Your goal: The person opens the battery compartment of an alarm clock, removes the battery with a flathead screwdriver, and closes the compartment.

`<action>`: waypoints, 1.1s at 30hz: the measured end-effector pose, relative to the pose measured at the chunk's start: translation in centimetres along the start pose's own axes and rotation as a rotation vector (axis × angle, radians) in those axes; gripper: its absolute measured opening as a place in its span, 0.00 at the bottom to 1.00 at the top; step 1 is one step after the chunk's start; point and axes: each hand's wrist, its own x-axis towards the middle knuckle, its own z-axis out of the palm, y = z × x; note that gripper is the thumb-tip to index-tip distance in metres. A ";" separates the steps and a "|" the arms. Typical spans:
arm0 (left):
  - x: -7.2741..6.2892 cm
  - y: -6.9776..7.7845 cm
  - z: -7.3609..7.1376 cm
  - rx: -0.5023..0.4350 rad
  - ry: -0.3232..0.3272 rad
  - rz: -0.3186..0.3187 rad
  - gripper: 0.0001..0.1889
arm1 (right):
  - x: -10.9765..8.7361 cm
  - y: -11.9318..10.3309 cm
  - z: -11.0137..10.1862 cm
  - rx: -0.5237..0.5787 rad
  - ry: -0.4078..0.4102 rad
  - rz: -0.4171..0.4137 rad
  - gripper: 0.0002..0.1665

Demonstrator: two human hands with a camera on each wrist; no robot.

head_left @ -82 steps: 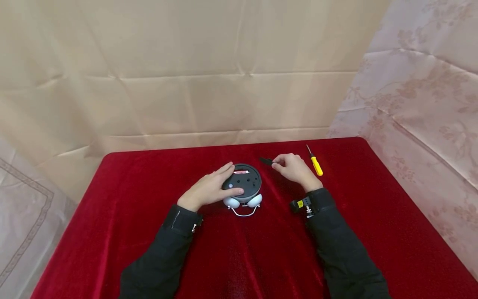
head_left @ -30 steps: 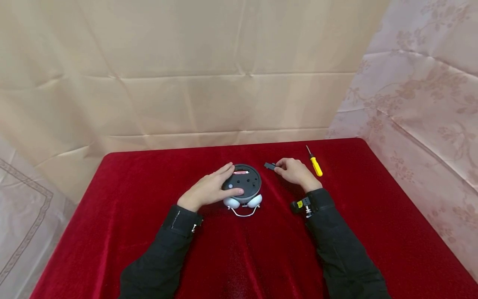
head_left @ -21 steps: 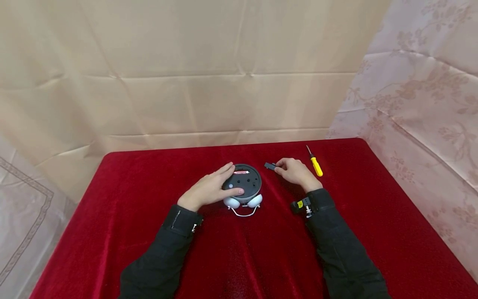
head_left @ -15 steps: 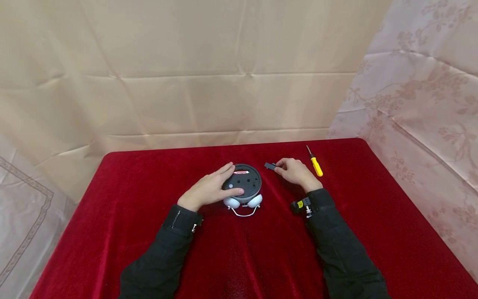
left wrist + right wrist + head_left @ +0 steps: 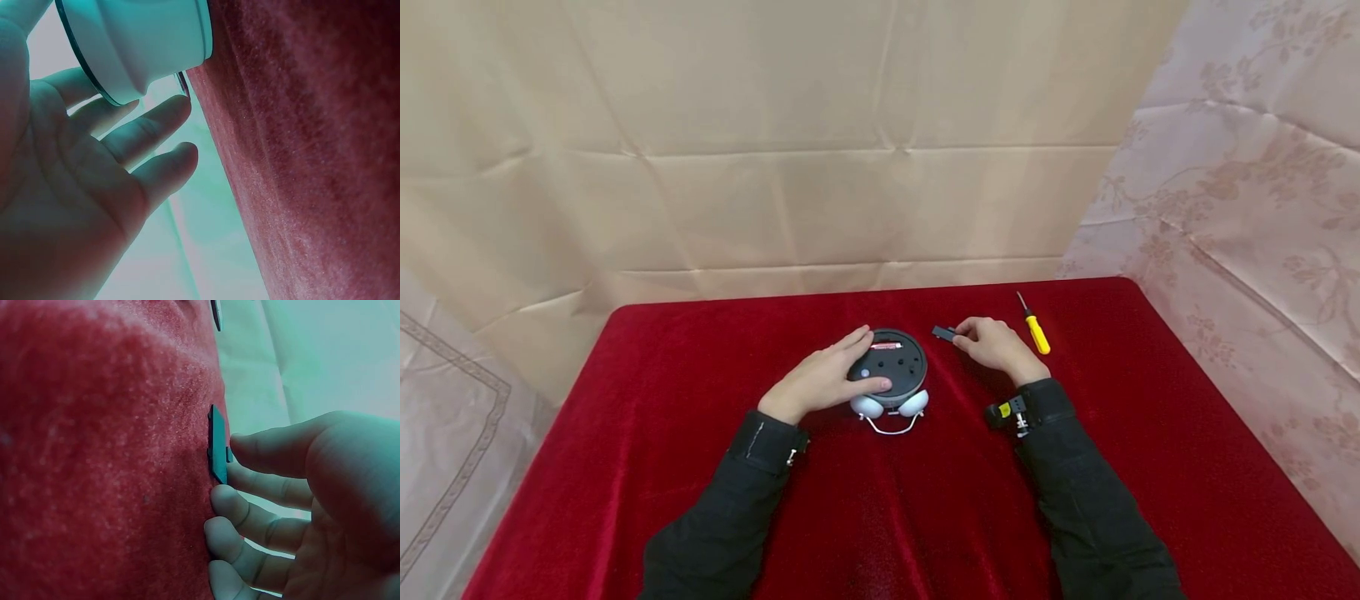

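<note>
A round alarm clock (image 5: 891, 371) lies face down on the red cloth, its dark back up and its white bells and handle toward me. In its uncovered battery slot sits a red-and-silver battery (image 5: 887, 346). My left hand (image 5: 820, 379) rests on the clock's left side, thumb across the back and fingers extended along the rim; the left wrist view shows the other fingers loosely bent below the white casing (image 5: 140, 44). Right of the clock, my right hand (image 5: 996, 343) pinches a small dark battery cover (image 5: 943, 333) at one end, at the cloth's surface.
A yellow-handled screwdriver (image 5: 1036, 332) lies beyond my right hand, its shaft pointing away. The red cloth (image 5: 737, 325) covers the table to its far edge, with beige curtain (image 5: 850, 208) behind and patterned fabric (image 5: 1262, 250) at the right.
Since the oldest frame, my right hand has shifted slightly toward me with the battery cover, which now shows a lighter, flatter face. Over the last second both hands stay still.
</note>
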 end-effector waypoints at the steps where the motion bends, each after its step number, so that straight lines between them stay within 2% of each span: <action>1: 0.0 0.0 0.0 0.002 0.000 0.001 0.51 | 0.0 0.0 0.0 0.004 -0.002 0.000 0.21; 11: -0.1 -0.1 0.1 -0.028 0.011 -0.004 0.50 | -0.3 -0.1 -0.4 0.003 0.027 -0.011 0.20; 14: -0.1 -0.1 0.1 -0.028 0.010 -0.004 0.50 | -0.4 0.2 -0.8 -0.004 0.076 -0.024 0.19; 21: 0.0 -0.1 0.1 -0.022 0.013 0.002 0.50 | -0.7 1.5 -2.2 -0.061 0.252 -0.079 0.18; 27: -0.1 -0.1 0.1 -0.026 0.011 -0.002 0.50 | -1.0 2.4 -2.8 -0.094 0.307 -0.028 0.20; 33: 0.0 -0.1 0.1 -0.006 0.006 -0.003 0.50 | -1.2 2.7 -2.9 -0.131 0.277 0.051 0.29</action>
